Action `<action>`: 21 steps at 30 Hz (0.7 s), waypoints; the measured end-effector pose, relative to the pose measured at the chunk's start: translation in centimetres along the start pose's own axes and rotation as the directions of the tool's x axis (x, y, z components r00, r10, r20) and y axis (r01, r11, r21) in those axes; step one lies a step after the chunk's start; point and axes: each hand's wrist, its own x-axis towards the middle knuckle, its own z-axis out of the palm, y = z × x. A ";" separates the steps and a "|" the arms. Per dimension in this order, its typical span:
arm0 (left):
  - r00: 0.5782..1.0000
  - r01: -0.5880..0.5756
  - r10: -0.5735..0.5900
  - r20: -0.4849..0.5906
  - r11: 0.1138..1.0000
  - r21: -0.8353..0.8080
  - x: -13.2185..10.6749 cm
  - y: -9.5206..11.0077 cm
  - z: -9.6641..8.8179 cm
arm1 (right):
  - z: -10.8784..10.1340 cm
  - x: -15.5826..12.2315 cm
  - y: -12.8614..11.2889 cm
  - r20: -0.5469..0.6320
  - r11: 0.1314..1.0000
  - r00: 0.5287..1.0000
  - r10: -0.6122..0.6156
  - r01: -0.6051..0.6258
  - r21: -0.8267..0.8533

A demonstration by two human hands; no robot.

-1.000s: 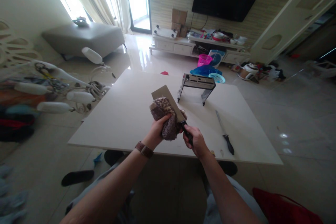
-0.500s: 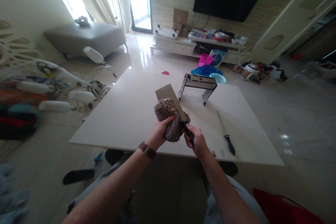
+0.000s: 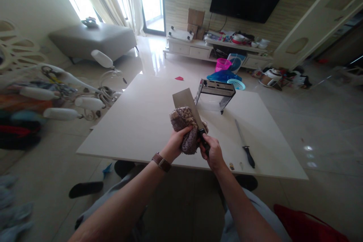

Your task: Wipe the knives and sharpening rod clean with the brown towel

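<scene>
My right hand (image 3: 212,152) is closed round the black handle of a broad cleaver (image 3: 185,101), whose flat blade points up and away over the table. My left hand (image 3: 178,142), with a brown watch on the wrist, grips a bunched brownish cloth (image 3: 185,124) pressed against the lower part of the blade. Both hands hover above the near edge of the white table (image 3: 141,121).
A metal knife rack (image 3: 216,92) stands on the table beyond the cleaver. A long black-handled knife (image 3: 244,142) lies to the right. A white frame with clutter stands at the left. Baskets and a TV cabinet sit on the floor behind.
The hands, cloth and cleaver have shifted slightly right and up in view. The cloth sits a little lower on the blade than before.
</scene>
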 end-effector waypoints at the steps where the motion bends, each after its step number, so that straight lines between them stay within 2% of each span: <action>1: 1.000 -0.005 0.005 0.001 1.000 -0.001 0.0 0.0 0.0 | 0.0 0.0 0.0 0.000 1.000 1.000 -0.003 0.003 0.002; 5: 1.000 0.005 -0.005 0.015 1.000 -0.012 -0.2 -0.1 0.1 | 0.0 0.0 0.2 0.000 1.000 1.000 -0.003 0.003 0.005; 16: 1.000 0.008 -0.009 0.024 1.000 0.022 -0.2 -0.5 0.3 | 0.9 -0.3 0.6 -0.127 0.995 0.991 -0.035 0.046 0.087; 21: 0.999 0.003 -0.004 0.043 1.000 0.024 -0.1 -0.5 0.1 | 0.8 -0.2 0.2 -0.093 0.995 0.996 0.007 0.002 0.098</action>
